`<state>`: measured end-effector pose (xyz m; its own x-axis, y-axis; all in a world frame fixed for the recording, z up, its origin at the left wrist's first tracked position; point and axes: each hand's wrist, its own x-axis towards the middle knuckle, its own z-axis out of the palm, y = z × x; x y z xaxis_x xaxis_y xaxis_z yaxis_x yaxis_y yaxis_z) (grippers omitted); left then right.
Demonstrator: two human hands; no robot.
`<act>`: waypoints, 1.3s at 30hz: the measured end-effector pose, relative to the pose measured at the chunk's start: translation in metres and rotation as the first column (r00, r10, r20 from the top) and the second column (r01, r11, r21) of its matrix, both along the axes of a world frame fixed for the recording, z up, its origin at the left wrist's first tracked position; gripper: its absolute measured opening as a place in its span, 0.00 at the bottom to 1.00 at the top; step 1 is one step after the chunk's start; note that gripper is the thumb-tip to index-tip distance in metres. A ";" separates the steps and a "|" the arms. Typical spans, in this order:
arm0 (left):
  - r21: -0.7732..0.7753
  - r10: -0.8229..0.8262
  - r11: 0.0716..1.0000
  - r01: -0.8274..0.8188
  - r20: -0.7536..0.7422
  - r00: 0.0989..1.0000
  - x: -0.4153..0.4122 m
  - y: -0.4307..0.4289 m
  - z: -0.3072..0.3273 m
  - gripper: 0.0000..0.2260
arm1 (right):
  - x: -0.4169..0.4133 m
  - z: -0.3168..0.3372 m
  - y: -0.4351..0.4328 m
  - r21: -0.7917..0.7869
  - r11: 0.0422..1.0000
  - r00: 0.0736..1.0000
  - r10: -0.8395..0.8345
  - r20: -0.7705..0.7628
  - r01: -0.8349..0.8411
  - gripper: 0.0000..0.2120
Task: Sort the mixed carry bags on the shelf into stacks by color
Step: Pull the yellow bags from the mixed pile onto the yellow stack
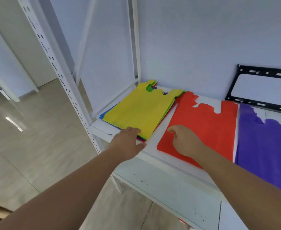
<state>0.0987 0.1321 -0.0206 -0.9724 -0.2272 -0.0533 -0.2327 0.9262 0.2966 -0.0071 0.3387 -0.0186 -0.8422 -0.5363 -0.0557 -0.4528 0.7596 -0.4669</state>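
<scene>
Loosely, left hand [128, 143] fingers spread on yellow bag [139, 110]; right hand [184, 141] fingers curled, empty, over red bag [207, 120].

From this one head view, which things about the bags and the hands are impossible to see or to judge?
1. Mixed pile, head view: the yellow bag on top covers it; only blue, green and red edges show, so the count is unknown.
2. Purple bag: cut off by the right edge.
3. Red bag: the right hand and forearm cover its near corner.
4. Left hand: motion blur hides whether it grips the pile.
</scene>
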 end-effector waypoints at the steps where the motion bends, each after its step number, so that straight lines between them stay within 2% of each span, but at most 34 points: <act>1: 0.011 -0.010 1.000 0.010 -0.004 1.000 -0.008 -0.004 0.000 0.29 | -0.007 0.000 -0.006 0.001 1.000 1.000 0.014 0.008 -0.014 0.24; 4: 0.034 -0.086 0.996 0.085 0.031 0.996 -0.033 -0.018 0.004 0.31 | -0.025 -0.004 -0.023 0.011 0.999 0.999 0.033 0.031 -0.033 0.23; 12: -0.100 -0.394 0.907 0.409 0.142 0.908 -0.090 -0.050 0.003 0.36 | -0.039 -0.015 -0.045 0.006 1.000 0.991 -0.003 0.132 0.002 0.22; 18: -0.133 -0.545 0.826 0.548 0.060 0.836 -0.121 -0.076 -0.008 0.28 | -0.040 -0.023 -0.067 -0.061 0.985 0.980 -0.156 0.120 0.164 0.20; 22: 0.005 -0.614 0.789 0.614 -0.035 0.789 -0.135 -0.097 -0.012 0.23 | -0.037 -0.022 -0.087 -0.103 0.946 0.950 -0.297 0.099 0.307 0.17; 26: 0.089 -0.664 0.737 0.670 -0.091 0.743 -0.149 -0.115 -0.012 0.25 | -0.033 -0.025 -0.105 -0.231 0.807 0.839 -0.528 0.128 0.543 0.14; 28: 0.115 -0.657 0.729 0.675 -0.160 0.736 -0.153 -0.118 -0.011 0.23 | -0.029 -0.025 -0.111 -0.303 0.735 0.795 -0.570 0.208 0.606 0.10; 30: 0.136 -0.633 0.740 0.659 -0.190 0.751 -0.153 -0.123 -0.014 0.21 | -0.025 -0.023 -0.123 -0.355 0.640 0.731 -0.580 0.359 0.682 0.11; 31: 0.136 -0.623 0.749 0.648 -0.188 0.760 -0.153 -0.126 -0.016 0.21 | -0.024 -0.018 -0.130 -0.385 0.553 0.671 -0.553 0.493 0.739 0.13; 33: 0.130 -0.624 0.750 0.649 -0.187 0.759 -0.156 -0.129 -0.018 0.18 | -0.023 -0.007 -0.139 -0.352 0.341 0.465 -0.350 0.813 0.872 0.22; 34: 0.141 -0.628 0.740 0.658 -0.206 0.751 -0.156 -0.130 -0.017 0.16 | -0.024 -0.003 -0.142 -0.298 0.284 0.364 -0.218 0.906 0.911 0.29; 35: 0.161 -0.630 0.725 0.670 -0.239 0.739 -0.155 -0.129 -0.014 0.13 | -0.025 0.001 -0.143 -0.260 0.281 0.299 -0.106 0.948 0.924 0.35; 36: 0.185 -0.632 0.700 0.690 -0.288 0.719 -0.153 -0.128 -0.012 0.11 | -0.027 0.003 -0.144 -0.249 0.288 0.270 -0.032 0.962 0.924 0.39; 37: 0.195 -0.637 0.669 0.717 -0.347 0.689 -0.148 -0.127 -0.010 0.12 | -0.027 0.004 -0.146 -0.260 0.283 0.267 0.014 0.964 0.923 0.38; 39: 0.184 -0.672 0.583 0.791 -0.437 0.598 -0.130 -0.122 -0.006 0.11 | -0.030 -0.001 -0.154 -0.276 0.263 0.290 -0.016 0.957 0.924 0.25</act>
